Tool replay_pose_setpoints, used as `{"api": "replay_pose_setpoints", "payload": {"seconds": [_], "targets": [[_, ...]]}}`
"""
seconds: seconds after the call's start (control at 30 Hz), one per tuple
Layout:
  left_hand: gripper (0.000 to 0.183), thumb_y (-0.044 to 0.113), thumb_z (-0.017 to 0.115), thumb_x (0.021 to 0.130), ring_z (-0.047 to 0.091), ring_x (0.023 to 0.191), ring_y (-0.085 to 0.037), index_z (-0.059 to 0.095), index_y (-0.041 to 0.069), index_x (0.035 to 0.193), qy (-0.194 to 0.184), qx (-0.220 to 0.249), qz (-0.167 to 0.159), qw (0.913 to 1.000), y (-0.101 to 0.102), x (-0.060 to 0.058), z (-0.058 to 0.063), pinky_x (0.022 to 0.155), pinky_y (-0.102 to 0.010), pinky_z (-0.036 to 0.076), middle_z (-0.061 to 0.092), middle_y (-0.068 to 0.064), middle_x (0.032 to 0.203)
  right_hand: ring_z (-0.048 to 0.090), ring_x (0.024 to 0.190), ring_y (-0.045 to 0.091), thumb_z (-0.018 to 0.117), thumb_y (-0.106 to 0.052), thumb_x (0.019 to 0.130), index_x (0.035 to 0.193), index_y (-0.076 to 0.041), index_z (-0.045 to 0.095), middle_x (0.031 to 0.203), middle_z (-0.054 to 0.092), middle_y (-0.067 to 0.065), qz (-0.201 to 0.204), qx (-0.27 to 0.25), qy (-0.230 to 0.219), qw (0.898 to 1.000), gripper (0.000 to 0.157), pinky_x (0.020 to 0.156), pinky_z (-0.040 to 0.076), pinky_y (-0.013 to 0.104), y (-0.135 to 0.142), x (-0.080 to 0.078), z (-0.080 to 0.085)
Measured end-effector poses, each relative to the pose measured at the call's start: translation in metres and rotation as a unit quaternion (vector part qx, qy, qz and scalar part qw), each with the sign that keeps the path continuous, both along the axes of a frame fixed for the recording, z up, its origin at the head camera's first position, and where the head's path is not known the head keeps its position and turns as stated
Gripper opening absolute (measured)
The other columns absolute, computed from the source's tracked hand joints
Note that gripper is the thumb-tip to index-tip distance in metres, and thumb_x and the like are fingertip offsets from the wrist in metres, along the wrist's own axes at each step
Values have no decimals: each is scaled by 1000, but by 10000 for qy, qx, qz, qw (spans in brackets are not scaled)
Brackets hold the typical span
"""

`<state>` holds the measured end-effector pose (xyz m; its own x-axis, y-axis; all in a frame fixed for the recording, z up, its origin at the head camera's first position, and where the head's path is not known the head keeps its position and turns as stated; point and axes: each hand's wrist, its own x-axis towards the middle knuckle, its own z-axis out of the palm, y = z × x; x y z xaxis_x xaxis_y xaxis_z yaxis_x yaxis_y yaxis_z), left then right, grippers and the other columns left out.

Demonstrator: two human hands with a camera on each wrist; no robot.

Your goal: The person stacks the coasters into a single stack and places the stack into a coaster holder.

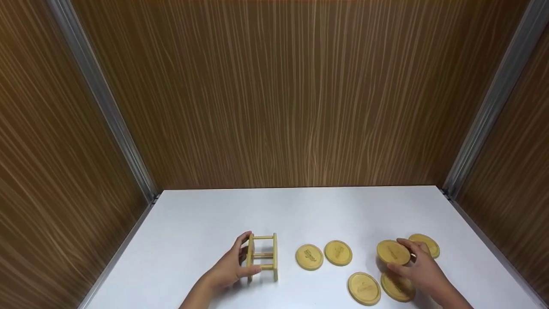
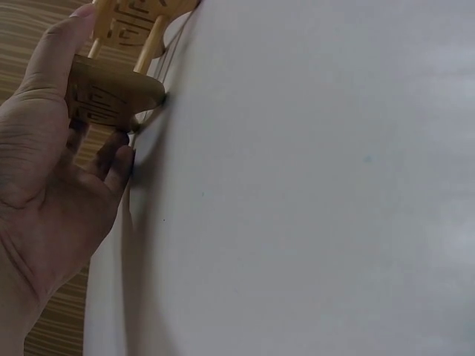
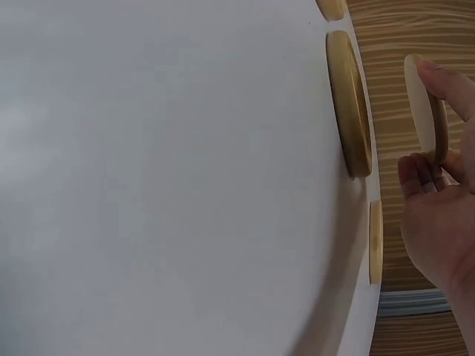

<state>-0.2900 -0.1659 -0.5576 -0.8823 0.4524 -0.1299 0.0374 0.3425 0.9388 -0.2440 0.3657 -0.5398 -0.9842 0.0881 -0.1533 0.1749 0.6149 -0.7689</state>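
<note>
My left hand (image 1: 233,265) grips a small wooden rack (image 1: 275,257) by its left side panel, thumb at the front and fingers behind. The rack has two side panels joined by thin rods; in the left wrist view carved slots show in its panel (image 2: 111,95). My right hand (image 1: 422,270) pinches a round wooden coaster (image 1: 393,252) by its edge, raised above the table. In the right wrist view that held coaster (image 3: 424,111) is seen nearly edge-on. Below it lie one coaster (image 1: 398,288) partly under my hand and another coaster (image 1: 364,288) beside it.
Two more coasters, a left one (image 1: 309,257) and a right one (image 1: 338,252), lie between the rack and my right hand. A further coaster (image 1: 430,246) is partly hidden behind my right hand. Wood-grain panels (image 1: 300,94) enclose the white table (image 1: 257,210) at back and sides.
</note>
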Motion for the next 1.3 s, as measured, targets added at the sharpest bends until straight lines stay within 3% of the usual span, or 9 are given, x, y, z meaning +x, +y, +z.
{"api": "replay_pose_setpoints", "payload": {"seconds": [0.23, 0.5, 0.97, 1.3], "targets": [[128, 43, 93, 85, 25, 166, -47, 5, 21, 175, 5, -210, 130, 9997, 3, -1, 0, 137, -61, 24, 9, -18, 184, 37, 152, 57, 92, -27, 89, 163, 7, 35, 154, 32, 32, 101, 3, 298, 9995, 98, 130, 33, 69, -14, -2, -1], [127, 40, 93, 87, 23, 167, -47, 4, 19, 175, -50, -77, 103, 9999, 4, -2, 2, 138, -61, 22, 6, -19, 184, 39, 153, 56, 92, -28, 89, 163, 4, 37, 153, 35, 29, 83, -24, 265, 9996, 98, 129, 36, 66, -32, -10, 0], [125, 36, 93, 87, 25, 167, -47, 6, 18, 175, -46, -33, 160, 9999, 3, -2, -2, 138, -58, 24, 8, -21, 183, 48, 149, 47, 95, -22, 85, 158, 3, 46, 147, 42, 23, 244, -611, 665, 9956, 91, 130, 39, 64, -83, -13, -8], [128, 36, 94, 86, 27, 166, -46, 4, 16, 175, 12, -39, 190, 9998, 4, -2, -3, 138, -58, 23, 9, -21, 183, 60, 134, 33, 98, -17, 80, 149, 3, 57, 135, 50, 17, 348, -518, 1075, 9922, 83, 120, 53, 52, -120, -12, -14]]}}
